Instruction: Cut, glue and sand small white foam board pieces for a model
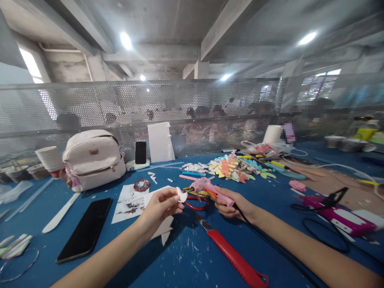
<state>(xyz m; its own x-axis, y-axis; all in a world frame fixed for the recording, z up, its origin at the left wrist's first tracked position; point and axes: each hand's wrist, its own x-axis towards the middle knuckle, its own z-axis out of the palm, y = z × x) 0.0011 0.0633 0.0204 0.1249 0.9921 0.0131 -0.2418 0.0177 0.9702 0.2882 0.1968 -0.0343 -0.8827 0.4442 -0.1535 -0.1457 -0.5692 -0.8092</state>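
Observation:
My left hand [164,206] pinches a small white cut piece [182,195] between thumb and fingertips. Wrapped around the handle of a pink hot glue gun [214,191] is my right hand [232,203]; the gun's nozzle points left, close to the white piece. I cannot tell whether they touch. Below the gun lie scissors with red handles [198,204], partly hidden. A red-handled knife [234,256] rests on the blue table nearer to me. Under my left hand are white paper cutouts [163,230] and a printed sheet [123,206].
A black phone [85,230] lies at the left, below a pale backpack [94,160]. Colored paper cutouts [232,166] are heaped at the back. On the right sit a magenta device [339,216] and loose cords. A perforated metal screen [168,100] closes the table's far side.

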